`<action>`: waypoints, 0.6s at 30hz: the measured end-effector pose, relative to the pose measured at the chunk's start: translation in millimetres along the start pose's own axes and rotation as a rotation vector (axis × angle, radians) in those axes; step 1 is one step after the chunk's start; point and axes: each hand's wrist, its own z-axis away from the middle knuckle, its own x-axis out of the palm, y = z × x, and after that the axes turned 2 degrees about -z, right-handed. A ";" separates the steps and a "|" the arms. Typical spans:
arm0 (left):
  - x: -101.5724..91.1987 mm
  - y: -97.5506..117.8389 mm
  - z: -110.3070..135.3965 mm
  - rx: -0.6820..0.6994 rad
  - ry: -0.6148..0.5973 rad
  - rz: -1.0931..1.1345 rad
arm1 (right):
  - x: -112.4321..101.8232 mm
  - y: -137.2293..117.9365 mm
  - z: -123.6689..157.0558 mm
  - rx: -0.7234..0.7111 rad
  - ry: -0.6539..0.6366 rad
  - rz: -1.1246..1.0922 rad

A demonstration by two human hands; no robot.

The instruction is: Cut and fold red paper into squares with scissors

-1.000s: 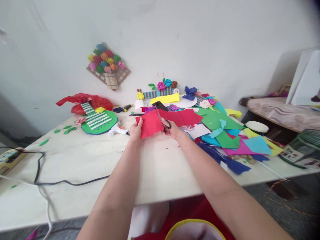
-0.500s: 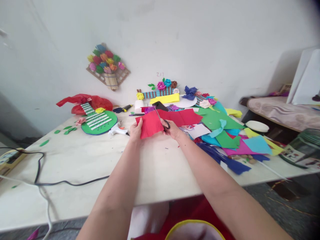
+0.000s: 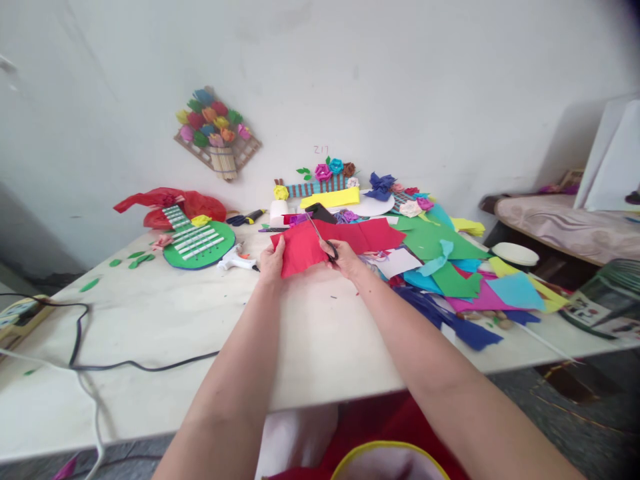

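Note:
My left hand pinches the left edge of a sheet of red paper, thumb on top. In my right hand is a pair of scissors with dark handles, its blades pointing up and away across the red sheet. The sheet stretches on to the right, past the scissors, above the white tabletop. Whether the blades are parted is too small to tell. Just beyond the paper lies a dark phone-like object.
To the left are a white glue gun, a green disc with white strips and a black cable. Coloured paper scraps are heaped at right, near a glass jar. A yellow folded strip lies at the back.
The scissors' handles have shifted very slightly in my right hand. Both hands and the red paper stay in nearly the same place.

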 end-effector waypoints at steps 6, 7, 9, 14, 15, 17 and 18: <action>-2.0 -1.9 -1.8 0.008 -0.016 0.017 | 0.1 1.0 0.1 0.028 -0.032 -0.020; -2.2 -2.1 -2.0 0.003 -0.020 0.020 | -0.7 1.0 0.4 0.030 -0.047 -0.031; -2.5 -2.4 -2.4 -0.013 -0.030 0.017 | -2.8 0.8 1.0 0.043 -0.078 -0.057; -3.5 -3.9 -2.9 -0.012 -0.074 0.010 | -6.3 -0.3 1.6 0.031 -0.116 -0.043; -3.7 -4.2 -3.0 -0.009 -0.078 0.007 | -6.3 -0.6 1.6 0.020 -0.114 -0.022; -3.7 -4.4 -2.8 -0.009 -0.078 0.000 | -6.1 -1.2 1.7 0.003 -0.107 0.017; -3.5 -4.2 -2.6 -0.012 -0.079 -0.003 | -5.9 -1.5 1.8 -0.001 -0.103 0.029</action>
